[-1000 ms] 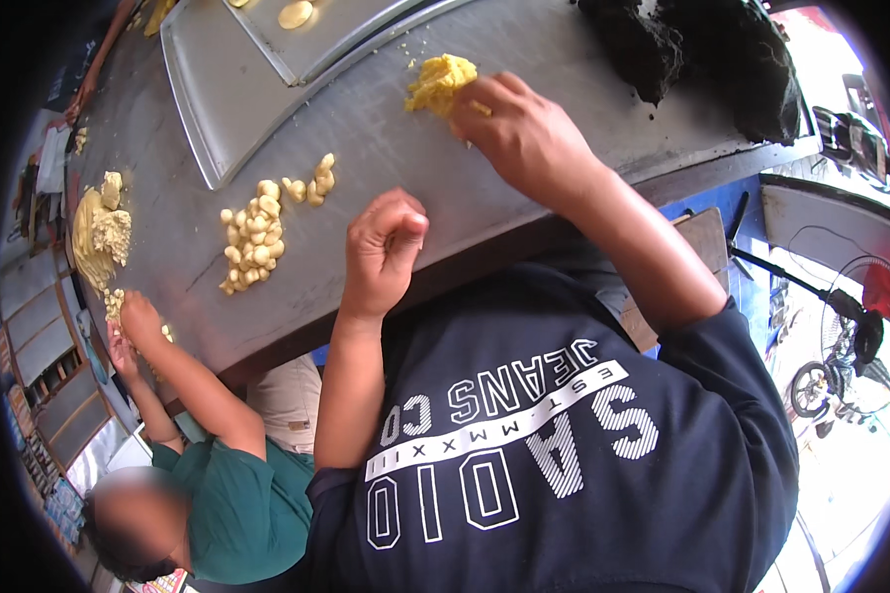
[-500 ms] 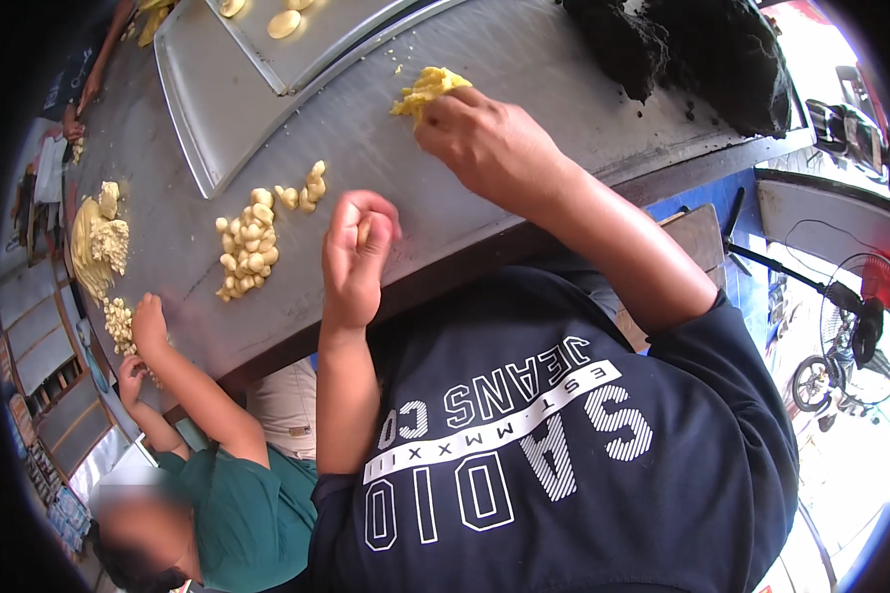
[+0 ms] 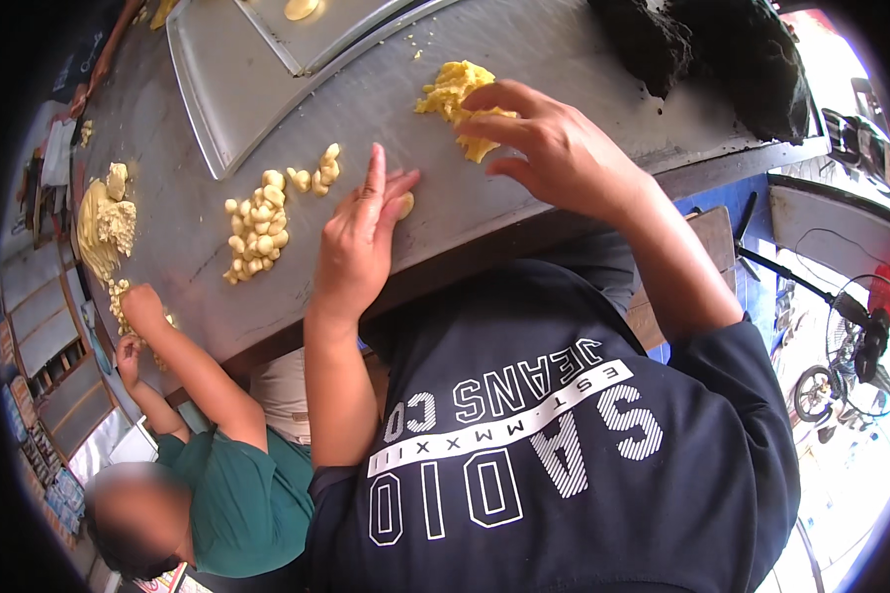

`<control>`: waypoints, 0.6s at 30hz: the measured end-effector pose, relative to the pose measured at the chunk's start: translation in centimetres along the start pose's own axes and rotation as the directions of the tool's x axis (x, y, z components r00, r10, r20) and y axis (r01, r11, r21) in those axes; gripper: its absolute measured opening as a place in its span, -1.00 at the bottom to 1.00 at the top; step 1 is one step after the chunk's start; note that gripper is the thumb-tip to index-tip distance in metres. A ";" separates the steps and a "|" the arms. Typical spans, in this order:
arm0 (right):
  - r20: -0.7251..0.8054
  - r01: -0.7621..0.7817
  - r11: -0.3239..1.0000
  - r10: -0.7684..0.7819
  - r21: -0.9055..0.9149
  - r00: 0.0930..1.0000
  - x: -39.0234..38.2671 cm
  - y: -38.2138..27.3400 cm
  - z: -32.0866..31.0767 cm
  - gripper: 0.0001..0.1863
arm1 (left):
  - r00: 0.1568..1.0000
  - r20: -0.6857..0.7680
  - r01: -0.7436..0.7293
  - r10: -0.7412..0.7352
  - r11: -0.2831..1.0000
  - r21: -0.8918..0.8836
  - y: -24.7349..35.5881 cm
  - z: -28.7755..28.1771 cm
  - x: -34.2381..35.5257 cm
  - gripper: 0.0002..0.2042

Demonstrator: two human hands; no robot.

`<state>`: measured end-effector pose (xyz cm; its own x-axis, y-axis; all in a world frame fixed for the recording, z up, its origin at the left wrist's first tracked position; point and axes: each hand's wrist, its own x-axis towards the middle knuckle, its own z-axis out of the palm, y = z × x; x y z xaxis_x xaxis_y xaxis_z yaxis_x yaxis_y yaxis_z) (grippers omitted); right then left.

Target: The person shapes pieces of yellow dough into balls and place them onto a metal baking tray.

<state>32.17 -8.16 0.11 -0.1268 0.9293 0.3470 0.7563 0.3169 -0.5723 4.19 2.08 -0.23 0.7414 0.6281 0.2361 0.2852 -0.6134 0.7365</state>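
Observation:
My left hand (image 3: pixel 358 237) is raised over the near edge of the metal table, its fingers stretched and partly blurred. A small pale dough ball (image 3: pixel 405 205) shows at its palm side, held against the fingers. My right hand (image 3: pixel 554 148) is spread with its fingers apart at a lump of soft yellow dough (image 3: pixel 457 87); the fingers hide part of the lump. To the left of my left hand lies a heap of small dough balls (image 3: pixel 258 232), with a short row of dough balls (image 3: pixel 316 176) beside it.
A metal tray (image 3: pixel 200 109) with a flat round piece lies at the far left. A black bundle (image 3: pixel 732 69) covers the far right corner. At left, a co-worker in green (image 3: pixel 237 494) handles small dough pieces near a larger dough mass (image 3: pixel 101 229). A fan (image 3: pixel 855 336) stands at right.
My right hand has opened and lifted back from the yellow dough. My left hand has turned and straightened its fingers, with the dough ball now at its right side.

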 end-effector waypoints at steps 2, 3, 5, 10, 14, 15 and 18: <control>-0.201 -0.164 0.956 0.115 -0.243 0.973 -0.2 -1.8 0.3 -0.85 | 0.993 0.113 -0.016 0.018 1.000 -0.019 -0.9 -1.7 -0.3 -0.29; -0.203 -0.166 0.957 0.119 -0.238 0.972 -0.3 -1.7 1.0 -0.85 | 0.974 0.224 -0.028 0.036 0.999 -0.041 -1.4 -2.6 -0.4 -0.27; -0.098 -0.163 0.956 0.142 -0.244 0.985 -0.5 -1.8 2.5 -0.80 | 0.979 0.204 -0.002 0.010 0.999 -0.040 -1.2 -2.4 -0.2 -0.23; -0.174 -0.073 0.925 0.008 -0.373 0.985 -1.1 -2.3 1.8 -0.78 | 0.958 0.089 0.287 -0.273 0.910 -0.298 -1.8 -0.5 -1.6 -0.40; -0.140 -0.005 0.957 -0.037 -0.290 0.989 -1.5 -1.9 2.1 -0.78 | 0.970 -0.015 0.226 -0.243 0.923 -0.312 -2.2 0.4 -2.2 -0.49; -0.139 -0.006 0.958 -0.035 -0.288 0.990 -1.3 -1.8 1.5 -0.78 | 0.981 -0.047 0.176 -0.186 0.970 -0.169 -1.7 0.3 -2.4 -0.50; -0.126 -0.057 0.955 0.021 -0.291 0.992 -0.9 -1.2 1.4 -0.81 | 0.994 -0.109 0.023 -0.013 0.996 0.089 -0.8 0.2 -2.0 -0.54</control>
<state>30.48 -9.06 -0.58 -0.0294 0.9044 0.4257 0.9163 0.1945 -0.3501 2.66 1.24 -1.45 0.6670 0.6846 0.2939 0.3554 -0.6391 0.6821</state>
